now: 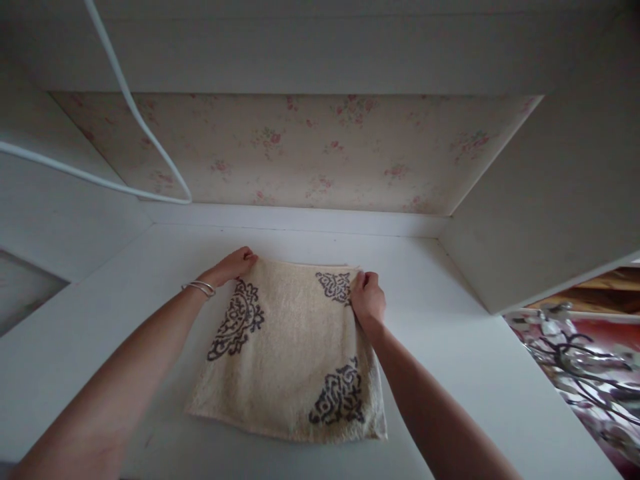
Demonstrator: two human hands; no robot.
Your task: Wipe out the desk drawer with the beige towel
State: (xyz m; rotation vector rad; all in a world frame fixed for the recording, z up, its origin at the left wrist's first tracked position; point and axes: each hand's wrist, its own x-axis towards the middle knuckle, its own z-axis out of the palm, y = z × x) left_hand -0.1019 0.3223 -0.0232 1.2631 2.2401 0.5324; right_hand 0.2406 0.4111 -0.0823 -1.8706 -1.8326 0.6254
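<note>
A cream-coloured towel (290,347) with dark scroll patterns is spread over the white surface (430,373). My left hand (239,264) pinches its far left corner, fingers closed on the cloth. At the far right corner, my right hand (369,295) grips the edge in the same way. The near edge of the towel hangs or lies loose toward me, slightly wavy. Two thin bangles (200,288) circle my left wrist.
Floral wallpaper (320,153) covers the back wall above a white ledge. A white cable (150,137) loops down at the upper left. White panels (560,167) stand on both sides. Beyond the right edge, a dark curled metal fixture (575,353) shows.
</note>
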